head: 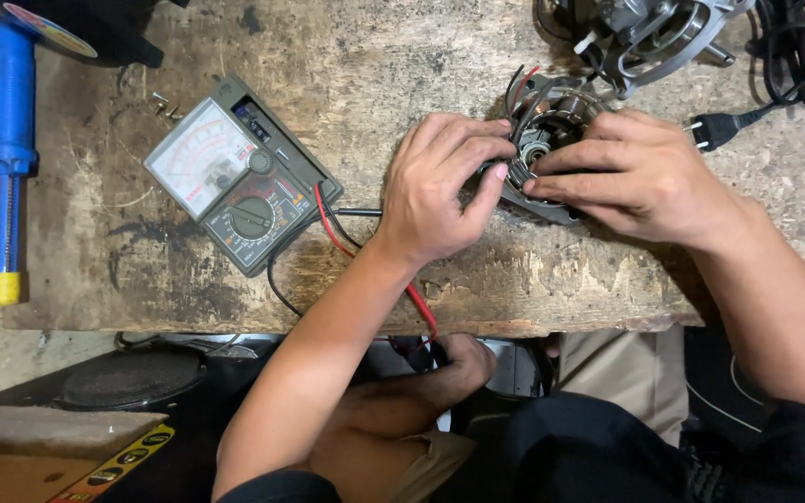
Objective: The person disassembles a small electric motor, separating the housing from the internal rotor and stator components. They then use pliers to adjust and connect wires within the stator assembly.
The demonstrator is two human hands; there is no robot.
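Single head view, worn on person's head, facing almost straight down onto worn wooden board. Close range: board fills most of frame, its near edge crossing lower third, far edge cut off at top. Below near edge, person's own lap and legs visible (camera sits just above and behind them). Board's left edge in frame; right side runs out of frame.
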